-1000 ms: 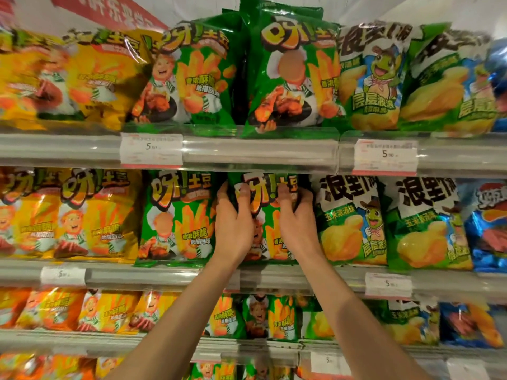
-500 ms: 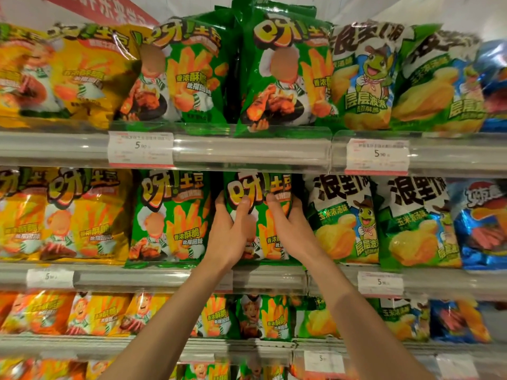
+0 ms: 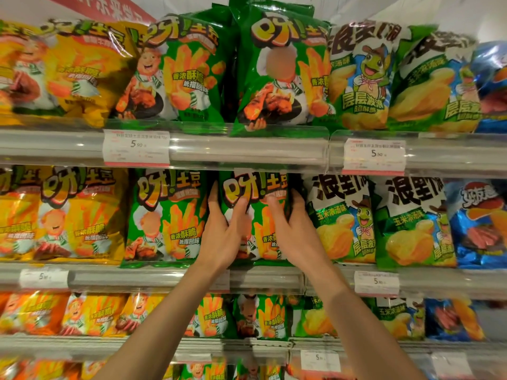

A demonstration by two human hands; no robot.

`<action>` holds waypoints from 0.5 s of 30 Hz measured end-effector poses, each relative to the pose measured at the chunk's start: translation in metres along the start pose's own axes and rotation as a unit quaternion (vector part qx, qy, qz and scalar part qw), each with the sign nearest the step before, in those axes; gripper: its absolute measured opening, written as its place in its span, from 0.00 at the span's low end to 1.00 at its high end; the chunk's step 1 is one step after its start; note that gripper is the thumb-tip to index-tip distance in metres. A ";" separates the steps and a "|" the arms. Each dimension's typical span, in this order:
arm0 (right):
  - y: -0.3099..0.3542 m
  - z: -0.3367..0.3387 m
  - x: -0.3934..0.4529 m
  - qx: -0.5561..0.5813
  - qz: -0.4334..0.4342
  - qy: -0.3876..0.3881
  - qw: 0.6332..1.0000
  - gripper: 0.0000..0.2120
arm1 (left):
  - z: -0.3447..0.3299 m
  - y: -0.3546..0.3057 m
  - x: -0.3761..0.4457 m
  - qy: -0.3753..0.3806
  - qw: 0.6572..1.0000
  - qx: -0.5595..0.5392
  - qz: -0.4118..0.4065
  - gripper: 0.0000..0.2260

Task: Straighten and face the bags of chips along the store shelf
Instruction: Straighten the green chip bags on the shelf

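Both hands are up on the middle shelf, clamped on either side of one green bag of chips (image 3: 253, 215). The left hand (image 3: 222, 237) grips its left edge, thumb across the front near the big orange lettering and the fingers tucked behind, between this bag and the green bag next to it (image 3: 167, 218). The right hand (image 3: 295, 231) holds the right edge the same way, thumb on the front, fingers wrapped round into the dark gap beside the white-and-green bag (image 3: 341, 218). The held bag stands upright, its face turned outward, its bottom edge behind the clear shelf rail (image 3: 263, 278); whether it rests on the shelf or is lifted a touch I can't make out, since the hands and rail cover it.

Further left on that shelf are yellow bags (image 3: 79, 215); to the far right, a blue bag (image 3: 477, 223). A white price tag (image 3: 376, 282) is clipped to the rail under the white-and-green bags. On the shelf above, two more green bags (image 3: 279, 69) lean forward over their rail, with another price tag (image 3: 136, 148) below them. The lower shelf holds the same sorts, smeared by blur.
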State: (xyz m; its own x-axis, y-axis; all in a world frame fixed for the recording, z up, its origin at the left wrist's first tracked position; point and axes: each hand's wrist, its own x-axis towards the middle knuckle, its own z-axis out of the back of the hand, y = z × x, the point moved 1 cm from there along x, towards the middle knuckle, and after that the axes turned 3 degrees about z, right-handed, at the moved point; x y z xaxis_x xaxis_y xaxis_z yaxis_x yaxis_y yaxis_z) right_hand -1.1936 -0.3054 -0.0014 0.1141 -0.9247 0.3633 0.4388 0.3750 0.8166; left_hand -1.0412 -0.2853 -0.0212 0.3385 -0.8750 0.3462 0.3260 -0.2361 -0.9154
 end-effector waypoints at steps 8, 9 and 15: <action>-0.056 0.044 -0.016 -0.360 0.151 -0.176 0.904 0.34 | -0.005 0.000 -0.015 -0.003 0.994 0.086 -0.063 0.40; -0.063 0.044 -0.015 -0.381 0.143 -0.157 0.900 0.36 | -0.007 0.000 -0.014 -0.006 0.993 0.096 -0.065 0.40; -0.073 0.046 -0.013 -0.408 0.151 -0.150 0.888 0.37 | -0.014 -0.001 -0.017 -0.012 0.990 0.123 -0.072 0.39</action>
State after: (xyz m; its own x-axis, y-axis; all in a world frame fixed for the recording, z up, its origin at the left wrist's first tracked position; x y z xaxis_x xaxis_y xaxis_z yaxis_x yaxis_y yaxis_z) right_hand -1.2686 -0.3178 -0.0451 0.1470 -0.6849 0.7137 0.9423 0.3163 0.1093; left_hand -1.0600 -0.2759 -0.0291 0.2931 -0.8288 0.4766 0.5763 -0.2446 -0.7798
